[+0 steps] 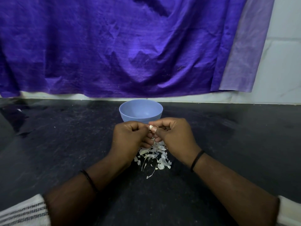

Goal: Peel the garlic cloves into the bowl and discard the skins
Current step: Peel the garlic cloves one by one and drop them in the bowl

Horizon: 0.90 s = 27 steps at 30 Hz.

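1. Nearest the camera, two bare forearms come in from the lower corners over the dark counter [228, 128], each with a dark band at the wrist and a pale striped sleeve at the frame's edge.

2. Between the forearms and partly under the hands lies the pile of skins [154, 156], thin white flakes and strands loose on the counter, not in any container. The skins are thus dropped but, as I judge it, not yet discarded.

3. Above that pile the left hand [130, 136] and the right hand [172, 134] meet knuckle to knuckle. Both have their fingers curled in, and between their thumbs and forefingers they pinch one garlic clove [151, 127], of which only a small white part shows. Its long axis cannot be told, since the fingers cover most of it.

4. The relation that matters: the clove sits at the far edge of both hands, about midway between them, and the bowl [141, 118] stands directly beyond it, very close, its near wall partly hidden behind the knuckles. Neither hand is clearly nearer the bowl; the right hand's fingertips seem a touch closer to the rim.

5. The bowl's visible inside looks bare, though its near floor is hidden. I judge that a short forward carry over the rim will drop the clove in once it is peeled.

6. Farthest back, a purple cloth [130, 46] hangs over a pale tiled wall.
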Each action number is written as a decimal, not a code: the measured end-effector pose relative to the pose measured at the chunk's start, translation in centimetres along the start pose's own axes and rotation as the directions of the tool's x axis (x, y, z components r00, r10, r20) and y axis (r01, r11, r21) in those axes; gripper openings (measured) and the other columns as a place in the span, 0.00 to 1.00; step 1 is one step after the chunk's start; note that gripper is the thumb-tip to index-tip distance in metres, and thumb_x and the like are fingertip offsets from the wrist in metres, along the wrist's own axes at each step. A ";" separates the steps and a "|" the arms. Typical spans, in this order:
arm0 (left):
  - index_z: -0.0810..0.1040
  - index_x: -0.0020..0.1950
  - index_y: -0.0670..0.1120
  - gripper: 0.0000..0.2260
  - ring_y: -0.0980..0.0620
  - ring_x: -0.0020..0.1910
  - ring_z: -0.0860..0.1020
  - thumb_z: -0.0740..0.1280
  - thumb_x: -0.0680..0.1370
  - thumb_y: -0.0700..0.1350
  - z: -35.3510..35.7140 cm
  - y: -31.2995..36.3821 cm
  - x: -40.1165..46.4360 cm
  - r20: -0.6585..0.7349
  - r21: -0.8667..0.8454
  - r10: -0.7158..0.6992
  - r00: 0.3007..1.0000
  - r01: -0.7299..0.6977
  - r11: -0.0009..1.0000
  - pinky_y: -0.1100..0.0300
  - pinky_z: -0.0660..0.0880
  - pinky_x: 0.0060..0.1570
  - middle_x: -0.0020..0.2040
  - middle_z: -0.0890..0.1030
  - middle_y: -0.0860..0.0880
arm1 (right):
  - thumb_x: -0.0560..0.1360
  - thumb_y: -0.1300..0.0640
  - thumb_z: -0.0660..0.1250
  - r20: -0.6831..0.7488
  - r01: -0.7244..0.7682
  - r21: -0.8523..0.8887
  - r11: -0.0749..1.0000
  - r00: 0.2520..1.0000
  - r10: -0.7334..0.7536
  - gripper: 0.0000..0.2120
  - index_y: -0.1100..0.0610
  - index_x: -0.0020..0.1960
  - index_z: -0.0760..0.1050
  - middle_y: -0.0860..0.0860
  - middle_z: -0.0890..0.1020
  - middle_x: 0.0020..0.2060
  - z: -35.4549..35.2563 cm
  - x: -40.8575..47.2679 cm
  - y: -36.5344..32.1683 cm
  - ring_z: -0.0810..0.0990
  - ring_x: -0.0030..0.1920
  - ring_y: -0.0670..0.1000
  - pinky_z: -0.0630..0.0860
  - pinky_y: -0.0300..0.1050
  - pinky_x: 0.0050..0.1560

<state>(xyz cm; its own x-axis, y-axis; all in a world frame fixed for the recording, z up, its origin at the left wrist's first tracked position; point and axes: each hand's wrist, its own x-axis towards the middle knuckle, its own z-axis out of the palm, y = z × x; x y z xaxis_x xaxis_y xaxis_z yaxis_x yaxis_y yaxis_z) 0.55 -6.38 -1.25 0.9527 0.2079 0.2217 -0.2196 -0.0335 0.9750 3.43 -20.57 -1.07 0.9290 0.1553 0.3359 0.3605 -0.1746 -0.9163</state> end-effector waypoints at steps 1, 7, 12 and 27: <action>0.82 0.41 0.35 0.07 0.46 0.30 0.81 0.68 0.79 0.34 0.1 -0.1 -0.1 0.012 -0.011 -0.015 1.000 0.015 1.000 0.58 0.80 0.31 0.35 0.83 0.37 | 0.76 0.68 0.71 0.004 -0.021 0.015 1.000 1.000 0.021 0.08 0.59 0.51 0.85 0.49 0.85 0.34 -0.1 0.1 0.1 0.83 0.33 0.44 0.79 0.36 0.36; 0.81 0.43 0.32 0.06 0.47 0.29 0.80 0.68 0.78 0.34 0.1 -0.2 -0.1 0.040 -0.011 -0.053 0.998 0.054 0.998 0.58 0.80 0.31 0.35 0.83 0.37 | 0.78 0.67 0.69 0.010 -0.031 -0.035 0.999 0.999 0.031 0.08 0.59 0.54 0.84 0.52 0.85 0.34 0.0 0.1 0.6 0.81 0.33 0.44 0.81 0.39 0.38; 0.82 0.42 0.35 0.06 0.48 0.29 0.80 0.68 0.78 0.32 0.0 -0.1 0.0 0.048 0.002 -0.049 0.998 0.049 0.999 0.58 0.80 0.31 0.34 0.83 0.39 | 0.78 0.65 0.68 0.005 0.074 -0.220 0.973 0.997 -0.075 0.08 0.59 0.52 0.85 0.47 0.84 0.35 0.3 -0.1 0.5 0.81 0.33 0.39 0.81 0.37 0.39; 0.81 0.40 0.32 0.04 0.49 0.26 0.79 0.68 0.75 0.29 0.2 -0.3 0.3 -0.025 0.020 -0.118 0.993 0.118 0.993 0.60 0.79 0.27 0.30 0.81 0.41 | 0.77 0.67 0.68 -0.014 0.130 -0.334 0.933 0.990 -0.143 0.09 0.57 0.46 0.86 0.49 0.87 0.38 1.0 -0.2 0.9 0.84 0.39 0.43 0.83 0.49 0.44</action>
<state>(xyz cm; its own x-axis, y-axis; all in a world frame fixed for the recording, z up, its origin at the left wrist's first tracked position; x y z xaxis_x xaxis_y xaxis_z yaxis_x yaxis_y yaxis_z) 0.93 -6.54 -1.43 0.9664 0.2346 0.1048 -0.1009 -0.0285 0.9945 3.51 -19.74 -2.20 0.8689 0.1650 0.4666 0.4854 -0.4679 -0.7385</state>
